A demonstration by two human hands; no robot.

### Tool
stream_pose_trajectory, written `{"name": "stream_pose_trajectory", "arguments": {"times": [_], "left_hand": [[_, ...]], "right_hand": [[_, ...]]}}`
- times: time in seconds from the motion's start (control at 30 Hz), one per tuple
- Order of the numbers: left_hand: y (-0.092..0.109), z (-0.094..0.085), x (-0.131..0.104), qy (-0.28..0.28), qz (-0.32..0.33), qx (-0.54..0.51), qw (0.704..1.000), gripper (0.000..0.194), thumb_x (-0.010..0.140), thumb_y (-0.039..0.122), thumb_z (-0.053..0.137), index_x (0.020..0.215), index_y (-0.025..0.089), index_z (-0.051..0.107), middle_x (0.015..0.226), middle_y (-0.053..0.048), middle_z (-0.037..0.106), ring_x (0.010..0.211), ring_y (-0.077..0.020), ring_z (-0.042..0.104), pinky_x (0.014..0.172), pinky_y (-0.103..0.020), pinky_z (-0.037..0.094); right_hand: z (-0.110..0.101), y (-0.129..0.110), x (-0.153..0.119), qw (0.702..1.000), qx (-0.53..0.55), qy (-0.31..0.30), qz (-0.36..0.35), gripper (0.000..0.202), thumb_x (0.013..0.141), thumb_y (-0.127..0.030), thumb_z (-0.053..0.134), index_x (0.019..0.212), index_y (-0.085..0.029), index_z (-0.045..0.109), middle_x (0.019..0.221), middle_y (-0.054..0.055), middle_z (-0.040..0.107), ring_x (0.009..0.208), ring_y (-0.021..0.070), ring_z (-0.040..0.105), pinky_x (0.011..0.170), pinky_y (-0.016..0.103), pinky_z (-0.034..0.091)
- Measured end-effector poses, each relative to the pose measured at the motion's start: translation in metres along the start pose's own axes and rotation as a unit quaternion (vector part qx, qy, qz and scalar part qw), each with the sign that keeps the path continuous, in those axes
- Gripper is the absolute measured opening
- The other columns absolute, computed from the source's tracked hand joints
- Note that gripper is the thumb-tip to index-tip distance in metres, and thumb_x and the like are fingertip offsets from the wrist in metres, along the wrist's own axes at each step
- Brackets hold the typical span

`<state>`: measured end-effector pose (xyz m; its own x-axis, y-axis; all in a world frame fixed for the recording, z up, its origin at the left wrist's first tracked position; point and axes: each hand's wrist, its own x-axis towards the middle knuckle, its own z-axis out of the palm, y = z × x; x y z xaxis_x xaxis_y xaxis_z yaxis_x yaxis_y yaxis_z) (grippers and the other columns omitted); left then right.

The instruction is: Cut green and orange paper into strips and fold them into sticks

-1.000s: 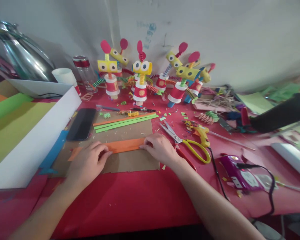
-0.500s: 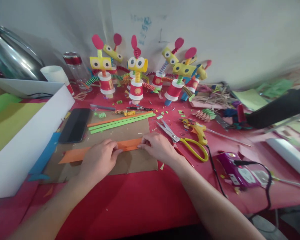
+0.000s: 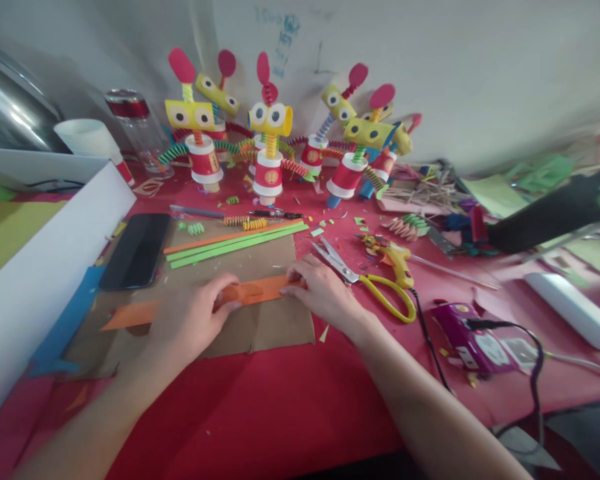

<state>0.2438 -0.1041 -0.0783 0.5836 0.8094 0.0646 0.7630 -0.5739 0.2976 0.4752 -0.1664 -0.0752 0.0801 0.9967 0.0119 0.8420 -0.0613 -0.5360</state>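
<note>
An orange paper strip (image 3: 265, 291) lies over a piece of brown cardboard (image 3: 275, 327), its far left end reaching past my left wrist. My left hand (image 3: 195, 317) pinches the strip near its middle, thumb and fingers close together. At the right end of the strip, my right hand (image 3: 323, 290) holds it between thumb and fingers. Behind the hands, thin green strips (image 3: 240, 245) and an orange one lie side by side on the cardboard. Scissors with yellow handles (image 3: 387, 297) rest open just right of my right hand.
Several paper-cup figures (image 3: 269, 173) stand along the wall. A black phone (image 3: 136, 250) and white box (image 3: 55, 267) are at the left. To the right are a yellow glue gun (image 3: 397, 263), a purple device (image 3: 473, 340) with a cord, and a white bar (image 3: 573, 310).
My left hand has shifted slightly left along the orange strip, and more of the strip shows between the hands. The whole view has moved a little.
</note>
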Motion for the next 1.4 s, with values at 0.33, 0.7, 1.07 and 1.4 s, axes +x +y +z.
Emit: {"name": "stream_pose_trajectory", "arguments": {"times": [0.33,0.7,1.07,1.4], "left_hand": [[0.004,-0.004,-0.006,-0.084,0.112,0.134,0.981,0.062,0.088,0.005,0.038,0.126,0.049,0.059,0.089,-0.003,0.056,0.062,-0.016,0.054,0.056,-0.029,0.036],[0.003,-0.001,-0.012,-0.027,0.061,-0.012,0.998,0.025,0.091,0.017,0.047,0.095,0.024,0.071,0.086,-0.004,0.064,0.083,-0.0205,0.061,0.071,-0.032,0.044],[-0.03,-0.022,-0.032,-0.03,-0.087,-0.05,0.995,0.018,0.091,0.031,0.052,0.078,0.022,0.06,0.084,-0.001,0.067,0.083,-0.0211,0.059,0.071,-0.033,0.04],[-0.068,-0.03,-0.053,0.009,-0.097,-0.077,0.992,0.024,0.089,0.037,0.049,0.073,0.021,0.057,0.079,-0.003,0.062,0.076,-0.0207,0.056,0.069,-0.033,0.039]], "right_hand": [[-0.008,0.027,0.001,0.998,0.055,0.025,-0.018,0.018,0.075,-0.003,0.067,0.081,-0.018,0.059,0.084,-0.001,0.052,0.069,0.0119,0.054,0.067,0.027,0.046],[0.049,-0.042,-0.038,0.975,-0.016,-0.063,-0.213,0.081,0.095,-0.038,0.051,0.154,-0.011,0.004,0.155,0.022,0.03,0.144,0.0304,0.028,0.113,0.052,0.036],[0.052,-0.049,-0.041,0.967,-0.128,-0.053,-0.214,0.054,0.097,-0.036,0.047,0.148,-0.021,0.038,0.157,0.016,0.03,0.145,0.0306,0.024,0.117,0.05,0.029],[0.056,-0.048,-0.04,0.966,-0.14,-0.043,-0.212,0.054,0.094,-0.031,0.049,0.146,-0.019,0.041,0.156,0.016,0.031,0.144,0.0317,0.026,0.115,0.051,0.032]]}}
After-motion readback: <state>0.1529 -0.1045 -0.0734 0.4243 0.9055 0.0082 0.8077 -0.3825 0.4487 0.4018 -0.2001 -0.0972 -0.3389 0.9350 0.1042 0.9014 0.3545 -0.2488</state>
